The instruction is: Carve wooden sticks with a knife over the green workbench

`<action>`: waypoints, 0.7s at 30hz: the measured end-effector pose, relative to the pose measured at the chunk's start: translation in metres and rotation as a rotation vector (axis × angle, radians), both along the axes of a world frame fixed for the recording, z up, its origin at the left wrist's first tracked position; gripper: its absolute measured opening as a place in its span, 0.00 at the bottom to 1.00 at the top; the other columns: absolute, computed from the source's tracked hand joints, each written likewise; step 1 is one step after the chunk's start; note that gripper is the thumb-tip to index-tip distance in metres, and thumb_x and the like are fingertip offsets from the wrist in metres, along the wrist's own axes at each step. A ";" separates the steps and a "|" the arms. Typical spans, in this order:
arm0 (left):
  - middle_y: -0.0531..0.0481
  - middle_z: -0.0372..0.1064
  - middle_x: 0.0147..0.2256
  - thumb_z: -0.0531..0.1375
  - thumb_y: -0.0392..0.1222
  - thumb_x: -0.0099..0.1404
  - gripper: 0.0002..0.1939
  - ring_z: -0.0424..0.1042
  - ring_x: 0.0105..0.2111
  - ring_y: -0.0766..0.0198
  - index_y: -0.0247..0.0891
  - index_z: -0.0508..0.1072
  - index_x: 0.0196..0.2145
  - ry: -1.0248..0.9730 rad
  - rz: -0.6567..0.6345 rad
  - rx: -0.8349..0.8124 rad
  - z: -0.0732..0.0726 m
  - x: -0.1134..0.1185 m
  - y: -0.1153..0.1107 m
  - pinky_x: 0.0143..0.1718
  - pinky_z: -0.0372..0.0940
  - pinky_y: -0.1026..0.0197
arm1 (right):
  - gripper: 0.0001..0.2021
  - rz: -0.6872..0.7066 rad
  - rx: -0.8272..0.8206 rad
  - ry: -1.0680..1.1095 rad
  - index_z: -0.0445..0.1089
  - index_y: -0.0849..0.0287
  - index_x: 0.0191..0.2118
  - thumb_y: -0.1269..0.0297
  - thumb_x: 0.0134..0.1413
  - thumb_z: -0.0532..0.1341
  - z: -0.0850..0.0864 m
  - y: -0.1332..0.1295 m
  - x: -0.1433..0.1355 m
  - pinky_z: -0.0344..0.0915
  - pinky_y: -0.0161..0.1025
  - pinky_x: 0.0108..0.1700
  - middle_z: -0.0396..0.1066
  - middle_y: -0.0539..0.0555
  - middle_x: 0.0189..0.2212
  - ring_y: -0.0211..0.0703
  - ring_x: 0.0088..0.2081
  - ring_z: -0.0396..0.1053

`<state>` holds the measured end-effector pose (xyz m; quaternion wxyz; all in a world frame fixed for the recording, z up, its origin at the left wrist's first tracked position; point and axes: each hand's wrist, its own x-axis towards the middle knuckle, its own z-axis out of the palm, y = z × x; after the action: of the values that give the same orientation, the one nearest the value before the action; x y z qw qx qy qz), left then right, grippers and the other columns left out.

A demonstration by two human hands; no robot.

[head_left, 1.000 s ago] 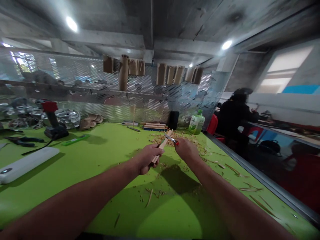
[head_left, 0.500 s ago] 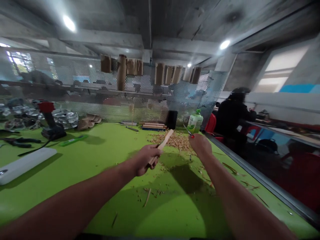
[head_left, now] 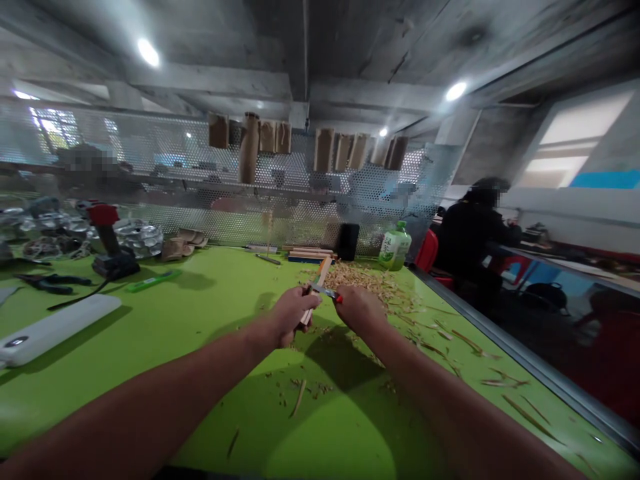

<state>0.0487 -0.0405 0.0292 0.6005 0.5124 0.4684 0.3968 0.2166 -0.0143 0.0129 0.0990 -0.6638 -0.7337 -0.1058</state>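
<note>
My left hand is closed around a narrow strip of wood or bamboo, which slants up and away from me above the green tabletop. In my right hand is a knife with a red part on its handle. Its blade points left and lies across the strip just above my left fingers; whether it cuts in cannot be made out. Behind both hands lies a heap of pale shavings, with loose curls and slivers scattered to the right and nearer me.
A green-labelled bottle and a dark phone-like slab stand at the back. To the left are a cordless drill, pliers, a green cutter and a white bar. A person in black sits at the right.
My right hand has come left and toward me with the knife, from beside the bottle to the strip. My left hand keeps its hold on the strip. The camera view has shifted slightly.
</note>
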 end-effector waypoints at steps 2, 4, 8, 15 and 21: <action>0.58 0.58 0.23 0.56 0.37 0.61 0.05 0.57 0.17 0.73 0.36 0.65 0.37 0.040 0.000 -0.009 0.000 0.001 0.000 0.17 0.53 0.69 | 0.14 -0.013 0.012 -0.006 0.74 0.58 0.38 0.63 0.60 0.50 0.000 0.003 0.002 0.61 0.36 0.37 0.76 0.59 0.35 0.45 0.36 0.73; 0.57 0.58 0.23 0.55 0.36 0.61 0.05 0.57 0.17 0.73 0.35 0.65 0.36 0.056 -0.011 -0.009 0.001 0.002 -0.002 0.16 0.52 0.69 | 0.14 -0.014 0.034 -0.008 0.74 0.57 0.37 0.64 0.59 0.50 0.001 0.007 0.006 0.62 0.36 0.36 0.76 0.59 0.34 0.46 0.36 0.73; 0.56 0.60 0.24 0.56 0.36 0.61 0.10 0.57 0.18 0.73 0.34 0.67 0.42 0.026 -0.079 -0.025 0.003 0.002 -0.009 0.17 0.53 0.69 | 0.15 -0.112 0.028 0.040 0.74 0.58 0.39 0.62 0.60 0.49 0.005 0.016 0.020 0.63 0.38 0.37 0.76 0.60 0.35 0.47 0.37 0.73; 0.58 0.56 0.22 0.55 0.35 0.60 0.18 0.53 0.16 0.73 0.30 0.66 0.49 0.044 -0.157 -0.027 -0.003 0.007 -0.011 0.14 0.49 0.69 | 0.16 -0.221 0.016 0.066 0.75 0.59 0.42 0.61 0.60 0.51 0.005 0.032 0.040 0.63 0.37 0.39 0.75 0.61 0.39 0.48 0.41 0.73; 0.54 0.61 0.26 0.59 0.38 0.59 0.30 0.56 0.18 0.73 0.32 0.61 0.59 -0.032 -0.316 0.034 0.006 0.001 -0.022 0.17 0.54 0.69 | 0.19 -0.389 -0.030 0.170 0.76 0.61 0.42 0.61 0.61 0.49 0.010 0.037 0.077 0.64 0.40 0.37 0.75 0.64 0.41 0.53 0.41 0.73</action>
<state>0.0492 -0.0621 0.0356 0.6542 0.5834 0.3654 0.3134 0.2934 0.0230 0.0231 0.1285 -0.8009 -0.5822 -0.0558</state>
